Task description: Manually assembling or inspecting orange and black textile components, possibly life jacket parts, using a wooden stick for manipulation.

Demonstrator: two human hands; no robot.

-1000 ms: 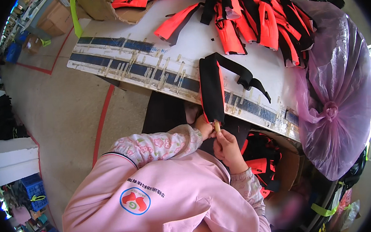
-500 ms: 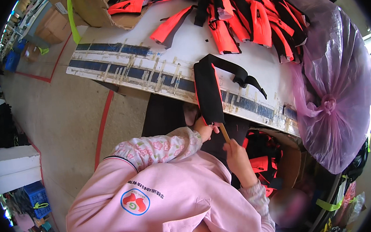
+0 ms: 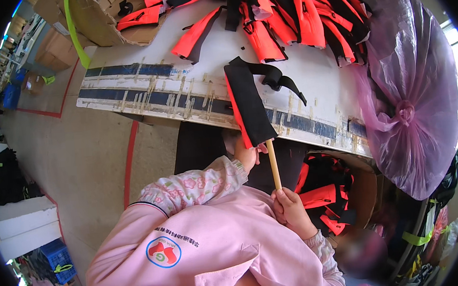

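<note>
A black and orange fabric sleeve (image 3: 253, 106) lies over the table's near edge, its lower end hanging toward me. My left hand (image 3: 248, 155) is closed on that lower end; part of its fingers is hidden under the cloth. From the sleeve's lower end comes a slim wooden stick (image 3: 274, 165), its upper tip hidden at or inside the cloth. Below, my right hand (image 3: 289, 208) grips the stick's bottom end. A black strap (image 3: 276, 78) runs from the sleeve's far end across the white tabletop (image 3: 191, 76).
Orange and black pieces (image 3: 311, 21) are heaped at the table's far side, by an open cardboard box (image 3: 98, 24). A tied purple plastic bag (image 3: 408, 91) bulges at the right. Under the table, another carton (image 3: 364, 189) holds similar pieces.
My right hand has moved down toward me, and more of the stick shows below the sleeve. The sleeve now tilts, its far end leaning left, with the strap shifted along.
</note>
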